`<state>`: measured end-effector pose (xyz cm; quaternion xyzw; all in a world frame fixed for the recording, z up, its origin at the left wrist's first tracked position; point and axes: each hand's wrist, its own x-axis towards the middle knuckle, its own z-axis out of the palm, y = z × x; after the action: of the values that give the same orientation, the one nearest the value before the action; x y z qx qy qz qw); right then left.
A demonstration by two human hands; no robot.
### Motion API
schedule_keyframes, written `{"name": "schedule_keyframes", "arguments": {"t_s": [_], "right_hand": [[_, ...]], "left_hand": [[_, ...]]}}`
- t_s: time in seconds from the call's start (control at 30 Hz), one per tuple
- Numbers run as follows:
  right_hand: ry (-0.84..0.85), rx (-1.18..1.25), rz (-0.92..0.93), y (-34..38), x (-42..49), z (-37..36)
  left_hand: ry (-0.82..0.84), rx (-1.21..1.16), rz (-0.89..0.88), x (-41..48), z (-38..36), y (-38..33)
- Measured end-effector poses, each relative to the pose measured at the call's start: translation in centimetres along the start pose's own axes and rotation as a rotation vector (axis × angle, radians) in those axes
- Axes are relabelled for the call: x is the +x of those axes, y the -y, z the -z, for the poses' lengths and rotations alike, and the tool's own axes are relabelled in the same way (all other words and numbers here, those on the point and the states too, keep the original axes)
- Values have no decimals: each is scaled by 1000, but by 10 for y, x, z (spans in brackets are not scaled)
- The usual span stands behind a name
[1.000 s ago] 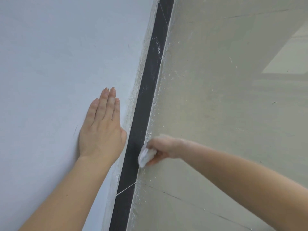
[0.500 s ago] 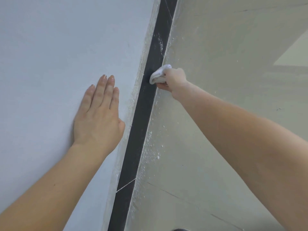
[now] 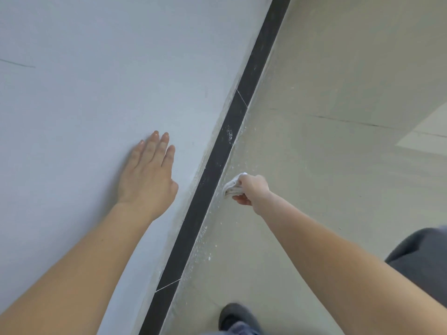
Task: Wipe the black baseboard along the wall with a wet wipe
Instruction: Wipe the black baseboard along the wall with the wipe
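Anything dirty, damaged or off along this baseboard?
Yes. A white speckled smear sits on the black baseboard, farther along than the wet wipe in the right hand, and white flecks litter the floor edge beside it.

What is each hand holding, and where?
The right hand grips the bunched wet wipe by the end away from the baseboard; left hand holds nothing, flat on wall.
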<state>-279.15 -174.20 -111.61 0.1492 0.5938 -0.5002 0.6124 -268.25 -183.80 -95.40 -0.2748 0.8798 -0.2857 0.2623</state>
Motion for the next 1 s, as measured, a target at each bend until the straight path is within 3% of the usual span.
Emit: {"name": "schedule_keyframes", "arguments": {"t_s": [0.33,0.53,0.8,1.0], "right_hand": [[123,-276,32,21,26,-10],[215,-371,-22,21,50,-29],[344,-769,-75,27,65,-38],[515,-627,-162,-1,79,-49]], "left_hand": [[-116,2,-133,44,-17,-9],[-202,169,-94,81,-42,-14],[-290,254,-229,129,-40,-24],[-269,285,-217,162,-25,-34]]}}
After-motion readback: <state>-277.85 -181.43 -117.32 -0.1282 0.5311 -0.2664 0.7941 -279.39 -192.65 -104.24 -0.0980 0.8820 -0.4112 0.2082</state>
